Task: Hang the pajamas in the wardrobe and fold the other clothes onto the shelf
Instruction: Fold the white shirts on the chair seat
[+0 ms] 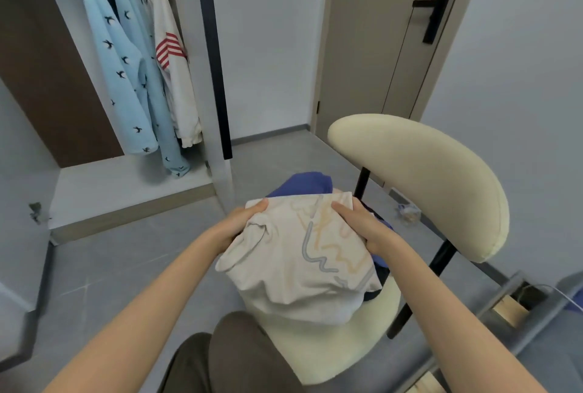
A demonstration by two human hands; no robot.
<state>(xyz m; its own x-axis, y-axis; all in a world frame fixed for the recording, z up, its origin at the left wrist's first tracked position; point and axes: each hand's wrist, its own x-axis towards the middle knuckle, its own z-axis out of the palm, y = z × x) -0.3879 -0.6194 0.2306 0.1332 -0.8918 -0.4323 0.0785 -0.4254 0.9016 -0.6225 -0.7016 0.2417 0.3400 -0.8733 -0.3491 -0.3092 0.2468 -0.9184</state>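
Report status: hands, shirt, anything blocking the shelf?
Left hand and right hand both grip the cream shirt. Shirt bundled over the chair, blue garment beneath. No obstacle seen toward the wardrobe shelf.

Grey tiled floor (126, 266), plain pale wall (268, 45). Beige door (372, 61) was closed, with a black handle (437, 10). Cream padded chair (426, 178) stood on black legs.

Covered and cropped parts
The blue garment (304, 183) is largely covered by the cream shirt (284, 272); the hanging pajamas (120, 55) are cut off at the top edge; a small floor object (409, 213) cannot be identified.
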